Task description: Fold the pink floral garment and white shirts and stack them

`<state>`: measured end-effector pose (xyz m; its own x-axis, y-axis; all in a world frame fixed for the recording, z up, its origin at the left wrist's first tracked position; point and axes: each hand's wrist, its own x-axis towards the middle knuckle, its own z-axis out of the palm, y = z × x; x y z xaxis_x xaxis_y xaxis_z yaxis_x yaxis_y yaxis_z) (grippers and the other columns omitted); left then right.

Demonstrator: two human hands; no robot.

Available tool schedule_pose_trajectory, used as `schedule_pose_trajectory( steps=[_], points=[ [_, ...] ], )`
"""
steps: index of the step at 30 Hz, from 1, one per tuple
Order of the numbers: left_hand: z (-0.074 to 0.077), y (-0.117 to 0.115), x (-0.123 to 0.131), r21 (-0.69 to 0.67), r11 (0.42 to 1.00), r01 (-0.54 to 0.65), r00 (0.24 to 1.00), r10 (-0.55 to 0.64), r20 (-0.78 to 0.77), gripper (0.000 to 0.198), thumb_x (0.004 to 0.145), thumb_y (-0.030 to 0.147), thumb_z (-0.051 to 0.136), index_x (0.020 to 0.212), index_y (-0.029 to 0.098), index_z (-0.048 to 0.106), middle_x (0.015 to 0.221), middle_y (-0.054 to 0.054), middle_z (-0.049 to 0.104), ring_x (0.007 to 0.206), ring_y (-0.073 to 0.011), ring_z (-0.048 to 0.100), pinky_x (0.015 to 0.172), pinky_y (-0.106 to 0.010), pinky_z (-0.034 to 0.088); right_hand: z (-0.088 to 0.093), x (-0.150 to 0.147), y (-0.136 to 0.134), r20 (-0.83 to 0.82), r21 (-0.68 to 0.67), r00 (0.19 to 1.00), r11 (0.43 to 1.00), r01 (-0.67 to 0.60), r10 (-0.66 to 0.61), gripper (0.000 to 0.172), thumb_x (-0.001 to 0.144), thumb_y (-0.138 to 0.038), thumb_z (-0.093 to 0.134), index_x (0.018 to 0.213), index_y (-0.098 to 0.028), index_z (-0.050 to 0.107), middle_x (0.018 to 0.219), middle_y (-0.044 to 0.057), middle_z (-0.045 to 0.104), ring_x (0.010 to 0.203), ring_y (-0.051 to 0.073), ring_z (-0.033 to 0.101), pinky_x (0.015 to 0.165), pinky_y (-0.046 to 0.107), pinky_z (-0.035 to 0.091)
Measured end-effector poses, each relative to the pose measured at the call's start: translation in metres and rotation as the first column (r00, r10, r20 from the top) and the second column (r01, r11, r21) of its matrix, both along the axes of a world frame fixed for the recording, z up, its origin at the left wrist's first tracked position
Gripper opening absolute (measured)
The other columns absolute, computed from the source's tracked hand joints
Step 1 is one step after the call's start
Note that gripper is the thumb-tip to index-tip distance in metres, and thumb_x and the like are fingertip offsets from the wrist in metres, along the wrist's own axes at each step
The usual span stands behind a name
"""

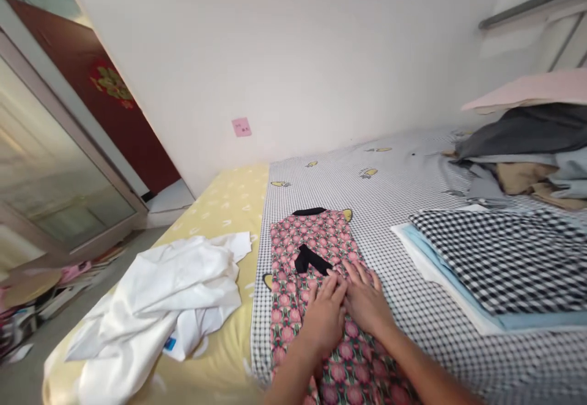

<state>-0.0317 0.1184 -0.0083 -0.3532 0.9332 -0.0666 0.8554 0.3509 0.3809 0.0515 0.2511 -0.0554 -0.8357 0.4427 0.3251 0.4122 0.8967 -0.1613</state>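
A pink flower-print garment (pixel 316 240) with black collar and cuff trim lies flat on the black-and-white checked bedsheet (pixel 389 191). My left hand (pixel 325 313) and my right hand (pixel 364 298) rest side by side on the middle of the garment. Both lie flat with fingers stretched out, pressing on the fabric just below the black cuff (pixel 309 259). Neither hand holds anything.
A crumpled white garment (pixel 169 301) lies on the yellow sheet (pixel 224 209) to the left. A folded stack topped with black-and-white check cloth (pixel 504 258) sits at right. Behind it is a loose pile of grey and tan clothes (pixel 527 154). A mirrored door (pixel 50 166) stands far left.
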Motion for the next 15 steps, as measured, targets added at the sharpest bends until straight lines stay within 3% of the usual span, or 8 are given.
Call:
schedule_pose_trajectory(
  steps=[3,5,8,11,15],
  points=[
    [0.0,-0.034,0.041,-0.002,1.0,0.007,0.996,-0.007,0.089,0.065,0.096,0.032,0.041,0.159,0.026,0.028,0.168,-0.007,0.026,0.157,-0.0236,0.021,0.129,-0.058,0.013,0.014,-0.002,-0.002,0.047,-0.03,0.999,1.0,-0.001,0.003,0.048,0.102,-0.036,0.041,0.15,-0.04,0.049,0.162,0.009,0.041,0.148,0.035,0.035,0.115,0.062,0.027],
    [0.003,-0.062,0.063,-0.012,0.999,0.052,0.989,-0.05,0.142,0.057,0.095,0.033,0.047,0.151,0.029,0.044,0.166,-0.006,0.033,0.155,-0.0254,0.025,0.128,-0.059,0.013,0.026,0.002,-0.007,0.103,-0.084,0.995,0.996,0.0,0.009,0.049,0.103,-0.045,0.04,0.15,-0.039,0.048,0.163,0.01,0.039,0.148,0.036,0.033,0.115,0.063,0.024],
    [0.01,-0.113,0.088,0.085,0.994,0.062,0.96,-0.083,0.269,0.039,0.097,0.028,0.045,0.129,0.034,0.067,0.15,-0.001,0.058,0.142,-0.0194,0.05,0.125,-0.047,0.032,0.031,0.028,-0.026,0.128,-0.122,0.991,0.992,-0.023,0.039,0.054,0.103,-0.046,0.041,0.156,-0.036,0.038,0.167,0.009,0.029,0.151,0.035,0.027,0.118,0.062,0.021],
    [0.009,-0.174,0.102,0.235,0.971,-0.04,0.968,-0.02,0.249,0.044,0.101,0.024,0.037,0.134,0.033,0.063,0.138,-0.001,0.068,0.129,-0.0135,0.061,0.112,-0.032,0.048,0.014,0.085,-0.054,0.051,-0.076,0.988,0.987,-0.142,0.146,0.056,0.104,-0.038,0.041,0.159,-0.034,0.032,0.17,0.007,0.023,0.155,0.03,0.02,0.121,0.058,0.021],
    [-0.02,-0.249,0.115,0.161,0.987,-0.002,0.999,0.009,-0.041,0.045,0.098,0.022,0.045,0.137,0.038,0.06,0.143,-0.001,0.063,0.131,-0.0189,0.061,0.109,-0.037,0.052,-0.012,0.184,-0.094,0.096,-0.132,0.922,0.923,-0.361,0.374,0.046,0.104,-0.031,0.046,0.148,-0.042,0.05,0.161,-0.001,0.042,0.153,0.028,0.028,0.119,0.06,0.029]
  ],
)
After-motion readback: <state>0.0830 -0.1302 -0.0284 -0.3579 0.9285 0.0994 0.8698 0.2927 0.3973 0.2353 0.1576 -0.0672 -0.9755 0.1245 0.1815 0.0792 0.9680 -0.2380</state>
